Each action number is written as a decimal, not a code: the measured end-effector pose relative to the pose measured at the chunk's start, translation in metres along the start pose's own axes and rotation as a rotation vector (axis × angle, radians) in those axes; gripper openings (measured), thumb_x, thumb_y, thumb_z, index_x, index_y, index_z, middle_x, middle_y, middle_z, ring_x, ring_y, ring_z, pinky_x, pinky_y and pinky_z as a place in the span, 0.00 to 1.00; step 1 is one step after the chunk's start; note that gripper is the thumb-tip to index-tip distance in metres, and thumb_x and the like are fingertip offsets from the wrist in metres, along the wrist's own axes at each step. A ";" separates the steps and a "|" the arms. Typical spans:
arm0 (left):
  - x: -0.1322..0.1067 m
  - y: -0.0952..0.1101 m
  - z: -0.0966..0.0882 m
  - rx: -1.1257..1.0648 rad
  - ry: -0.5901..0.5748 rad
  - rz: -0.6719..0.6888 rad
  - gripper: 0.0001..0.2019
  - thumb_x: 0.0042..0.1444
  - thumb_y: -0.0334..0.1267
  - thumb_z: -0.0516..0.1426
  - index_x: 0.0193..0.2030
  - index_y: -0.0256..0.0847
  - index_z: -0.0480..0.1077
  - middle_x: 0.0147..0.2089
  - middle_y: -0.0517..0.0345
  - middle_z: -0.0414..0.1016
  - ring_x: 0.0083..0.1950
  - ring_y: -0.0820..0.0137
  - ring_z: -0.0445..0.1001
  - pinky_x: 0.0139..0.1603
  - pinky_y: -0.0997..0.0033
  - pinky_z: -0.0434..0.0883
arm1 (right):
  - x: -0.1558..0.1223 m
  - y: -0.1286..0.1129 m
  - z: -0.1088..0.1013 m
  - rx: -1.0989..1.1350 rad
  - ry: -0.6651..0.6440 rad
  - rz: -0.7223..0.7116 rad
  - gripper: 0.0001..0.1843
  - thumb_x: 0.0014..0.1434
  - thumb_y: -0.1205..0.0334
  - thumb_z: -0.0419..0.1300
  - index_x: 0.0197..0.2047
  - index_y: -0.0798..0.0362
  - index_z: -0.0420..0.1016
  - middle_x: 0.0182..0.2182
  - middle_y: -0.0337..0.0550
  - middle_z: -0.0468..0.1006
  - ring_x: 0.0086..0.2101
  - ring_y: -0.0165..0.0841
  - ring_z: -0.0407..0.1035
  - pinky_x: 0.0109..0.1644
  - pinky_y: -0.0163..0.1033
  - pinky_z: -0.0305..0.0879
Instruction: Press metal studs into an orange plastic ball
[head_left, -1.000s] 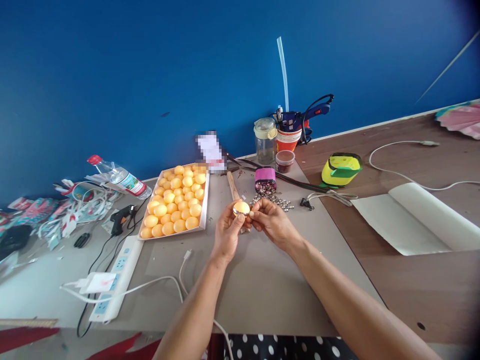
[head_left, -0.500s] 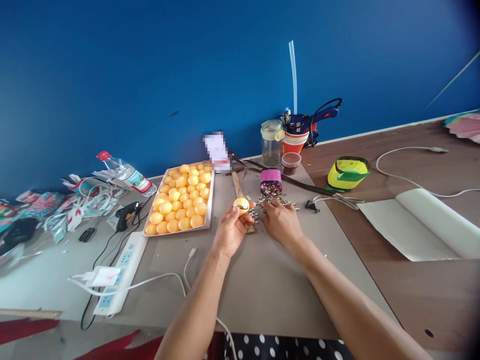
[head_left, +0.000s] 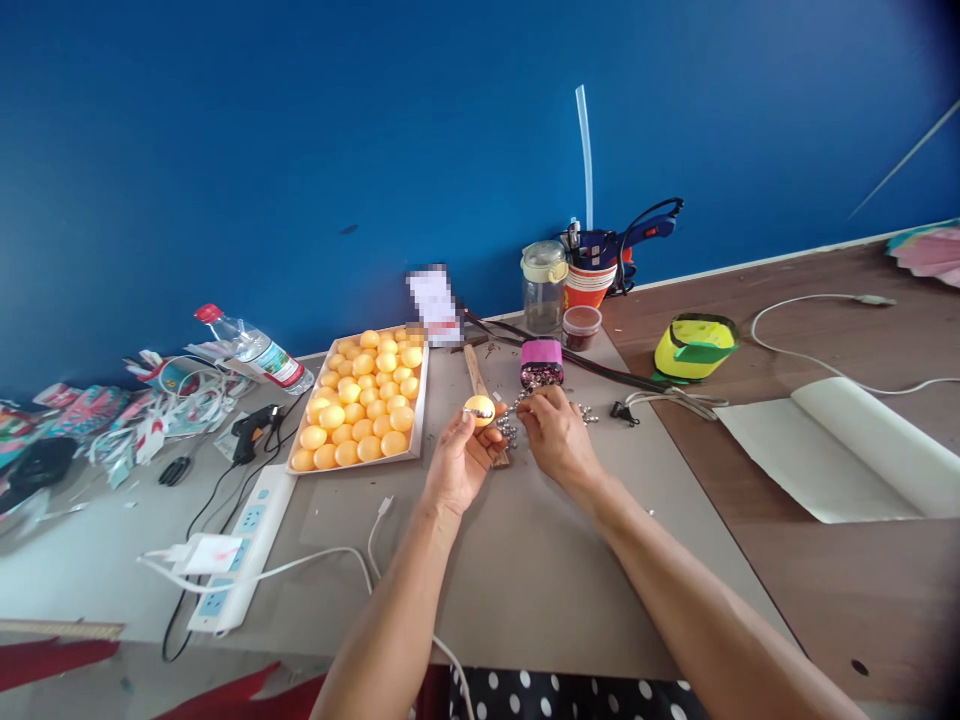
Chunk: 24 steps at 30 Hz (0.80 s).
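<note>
An orange ping-pong ball (head_left: 484, 402) with a small opening or patch showing dark, shiny bits rests in the fingertips of my left hand (head_left: 459, 465), which is closed around it. To its right, my right hand (head_left: 561, 438) has its fingers drawn together in a pinch above small silvery pieces (head_left: 586, 412) scattered on the table. Whatever lies between those fingertips is too small to make out. Just beyond, a pink container (head_left: 541, 352) on its side holds more of the shiny pieces. A wooden stick (head_left: 474, 368) lies partly behind the ball and my left hand.
Left of my hands, a shallow white box (head_left: 423, 395) holds many orange balls. Further left are a power strip (head_left: 244, 545), a glue gun (head_left: 251, 432) and a plastic bottle (head_left: 259, 350). At the back stands a lidded jar (head_left: 544, 290); a yellow container (head_left: 694, 350) sits right.
My right hand has lifted slightly from the silvery pieces, and its fingers have come together in a pinch. My left hand still holds the ball, which has tilted or shifted slightly left.
</note>
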<state>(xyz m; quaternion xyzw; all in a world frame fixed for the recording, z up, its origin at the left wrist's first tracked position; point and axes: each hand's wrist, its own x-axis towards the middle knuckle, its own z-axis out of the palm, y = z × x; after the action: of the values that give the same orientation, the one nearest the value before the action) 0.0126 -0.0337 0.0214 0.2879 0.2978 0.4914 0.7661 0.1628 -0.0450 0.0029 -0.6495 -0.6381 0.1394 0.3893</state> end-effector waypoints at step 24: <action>-0.001 0.008 0.005 -0.168 0.036 -0.065 0.14 0.57 0.36 0.54 0.51 0.39 0.68 0.44 0.47 0.76 0.33 0.73 0.74 0.42 0.68 0.72 | 0.002 0.008 0.003 0.134 0.129 -0.010 0.13 0.56 0.66 0.51 0.36 0.53 0.77 0.38 0.47 0.77 0.39 0.37 0.69 0.46 0.42 0.61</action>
<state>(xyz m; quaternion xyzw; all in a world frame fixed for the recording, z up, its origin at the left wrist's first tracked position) 0.0109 -0.0327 0.0306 0.2038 0.2783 0.4945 0.7978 0.1670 -0.0415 -0.0037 -0.6266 -0.6042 0.1377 0.4727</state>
